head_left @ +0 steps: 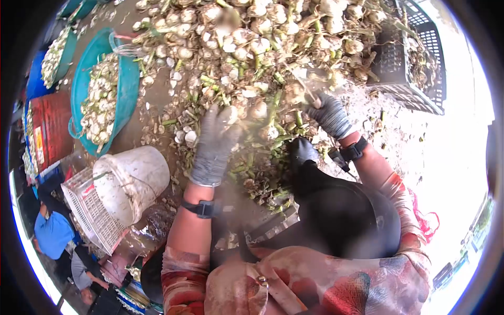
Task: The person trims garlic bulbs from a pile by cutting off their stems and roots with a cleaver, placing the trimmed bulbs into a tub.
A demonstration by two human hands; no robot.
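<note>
Shirt: one, patterned cloth [310, 283], nearest the camera, with one black-clad leg [341, 210] beyond.
Hands: two, in grey ribbed gloves; one black strap on each wrist.
Left hand: [210, 149] over the near side of the garlic, fingers pointing away from the person; blur hides the fingertips, so whether they are spread or pinching a bulb cannot be told.
Right hand: [331, 115] fingers curled around one tool [300, 81].
Tool: one, thin and straight, tan at the gripped end; its long axis slants forward and to the person's left, the far end over the garlic.
Garlic: one broad pile [336, 26] ahead of both hands, bulbs too many to count; round, pale, papery, with cut green stems [274, 107] lying at all angles.
Crate: one, black slatted plastic [415, 97], right of the pile.
Tub: one large teal [128, 79] at left, rounded, holding garlic.
Bucket: one, white, scuffed plastic [149, 170], beside one pale slatted basket [86, 205].
Co-workers: at least two, lower left, one in a blue top [55, 231].
</note>
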